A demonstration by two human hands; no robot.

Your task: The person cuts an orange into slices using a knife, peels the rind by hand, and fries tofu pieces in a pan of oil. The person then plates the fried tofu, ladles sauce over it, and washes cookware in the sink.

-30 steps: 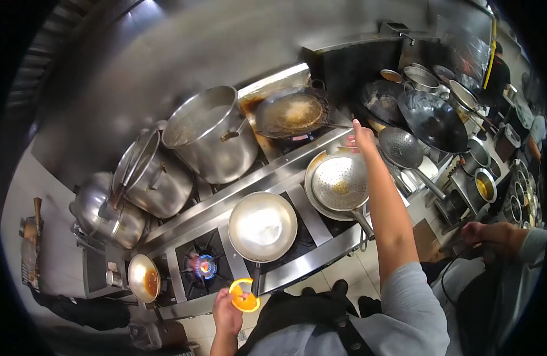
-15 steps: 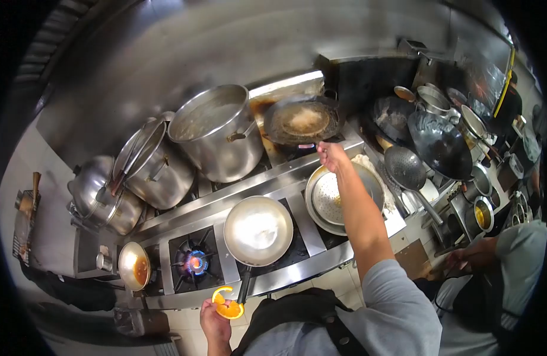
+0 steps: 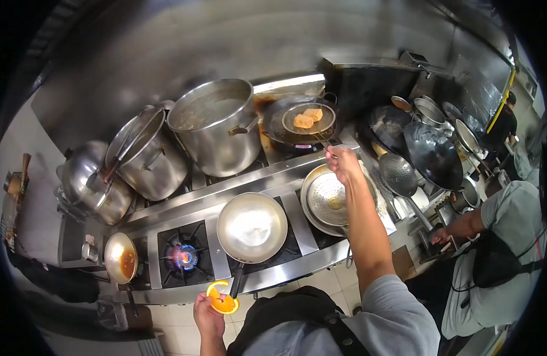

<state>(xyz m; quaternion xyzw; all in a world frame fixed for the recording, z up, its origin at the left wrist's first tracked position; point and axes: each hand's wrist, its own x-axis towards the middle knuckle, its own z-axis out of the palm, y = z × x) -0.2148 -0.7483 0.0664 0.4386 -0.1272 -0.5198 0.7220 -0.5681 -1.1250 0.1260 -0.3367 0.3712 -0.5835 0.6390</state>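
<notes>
My right hand (image 3: 343,162) is closed round the handle of a wire skimmer (image 3: 292,110), raised over the dark oil wok (image 3: 274,132) at the back. Two golden fried pieces (image 3: 308,118) lie on the skimmer's mesh. At the front edge of the stove, my left hand (image 3: 209,314) holds cut orange slices (image 3: 223,304) between its fingers, beside the black handle of an empty pale pan (image 3: 252,228). Just below my right forearm's wrist sits a perforated strainer (image 3: 327,191) in a metal bowl.
A lit burner (image 3: 184,257) burns left of the pale pan. A small pan with brown sauce (image 3: 121,258) sits at far left. Large steel pots (image 3: 216,139) line the back. Woks (image 3: 432,155) crowd the right, where a co-worker (image 3: 511,213) stands.
The skimmer with the fried pieces has come up out of the wok in my right hand. The co-worker has moved further into view. My left hand still holds the orange.
</notes>
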